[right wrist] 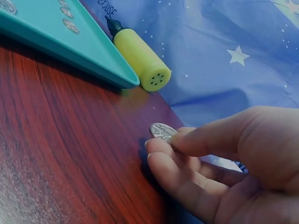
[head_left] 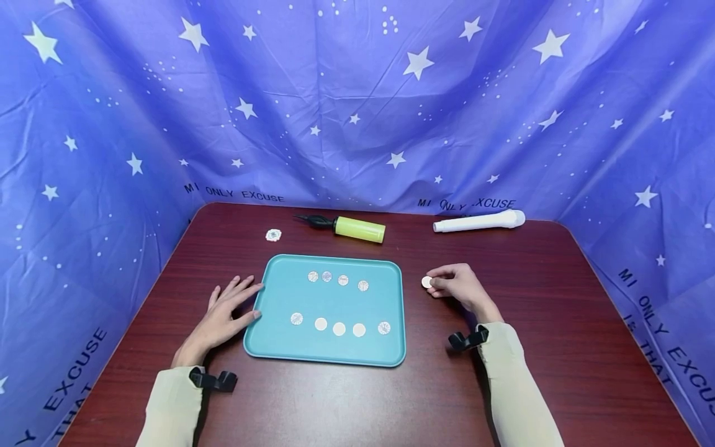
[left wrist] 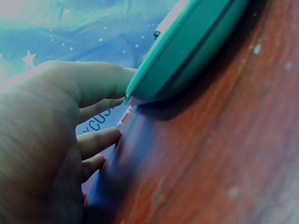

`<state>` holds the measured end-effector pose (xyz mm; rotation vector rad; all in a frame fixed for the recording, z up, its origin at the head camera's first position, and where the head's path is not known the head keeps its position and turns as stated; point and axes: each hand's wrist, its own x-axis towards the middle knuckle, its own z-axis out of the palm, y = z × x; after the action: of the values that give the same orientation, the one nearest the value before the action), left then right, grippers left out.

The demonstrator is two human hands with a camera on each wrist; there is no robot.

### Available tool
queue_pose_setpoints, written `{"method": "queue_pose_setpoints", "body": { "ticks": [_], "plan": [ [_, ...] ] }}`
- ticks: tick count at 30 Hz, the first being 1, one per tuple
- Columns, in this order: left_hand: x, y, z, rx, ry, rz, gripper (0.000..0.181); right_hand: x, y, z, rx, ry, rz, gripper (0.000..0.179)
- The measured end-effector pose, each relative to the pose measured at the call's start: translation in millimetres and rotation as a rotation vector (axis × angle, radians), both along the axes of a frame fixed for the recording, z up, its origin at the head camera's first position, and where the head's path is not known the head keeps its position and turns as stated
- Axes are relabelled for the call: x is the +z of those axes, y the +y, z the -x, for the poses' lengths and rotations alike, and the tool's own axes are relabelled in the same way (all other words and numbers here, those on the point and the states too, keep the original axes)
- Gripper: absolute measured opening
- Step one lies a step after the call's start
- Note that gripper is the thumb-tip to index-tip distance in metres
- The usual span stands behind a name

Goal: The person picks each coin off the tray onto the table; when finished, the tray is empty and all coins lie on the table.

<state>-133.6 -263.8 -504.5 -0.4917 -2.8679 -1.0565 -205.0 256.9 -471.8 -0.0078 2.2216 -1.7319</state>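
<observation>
A silver coin (right wrist: 162, 131) is pinched between the thumb and fingers of my right hand (head_left: 460, 287), just right of the tray. In the head view this coin (head_left: 427, 282) shows as a pale disc. My left hand (head_left: 223, 316) lies at the left side of the teal tray (head_left: 324, 349), its fingers spread and some fingertips touching the rim. On the tray, several coins form two rows. The far row includes a coin (head_left: 343, 280); the near row has a patterned coin (head_left: 296, 318) at its left end and a bright plain-looking coin (head_left: 339, 329) in its middle.
Behind the tray lies a yellow-green hand pump (head_left: 360, 230) with a black nozzle. A small white scalloped piece (head_left: 273, 235) sits at the back left, and a white microphone-shaped object (head_left: 478, 221) at the back right. A blue starry curtain (head_left: 357, 149) surrounds the table's back and sides.
</observation>
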Motion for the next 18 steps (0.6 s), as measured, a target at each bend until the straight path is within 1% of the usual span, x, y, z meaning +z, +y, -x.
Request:
{"method": "queue_pose_setpoints", "body": {
  "ticks": [5,11,13,18],
  "plan": [
    [-0.5,0.4,0.2,0.004,-0.006,0.004,0.058,0.1,0,0.7,-0.020,-0.019,0.000,0.037],
    [-1.2,-0.3,0.5,0.003,-0.019,0.005,0.058,-0.7,-4,3.3,-0.050,-0.029,-0.050,0.033],
    [-1.2,-0.6,0.7,0.002,-0.021,0.004,0.059,0.0,-6,4.1,-0.074,-0.032,-0.071,0.032],
    [-1.5,-1.5,1.1,0.001,-0.022,0.005,0.059,2.3,-11,5.1,-0.104,-0.025,-0.108,0.030]
  ]
}}
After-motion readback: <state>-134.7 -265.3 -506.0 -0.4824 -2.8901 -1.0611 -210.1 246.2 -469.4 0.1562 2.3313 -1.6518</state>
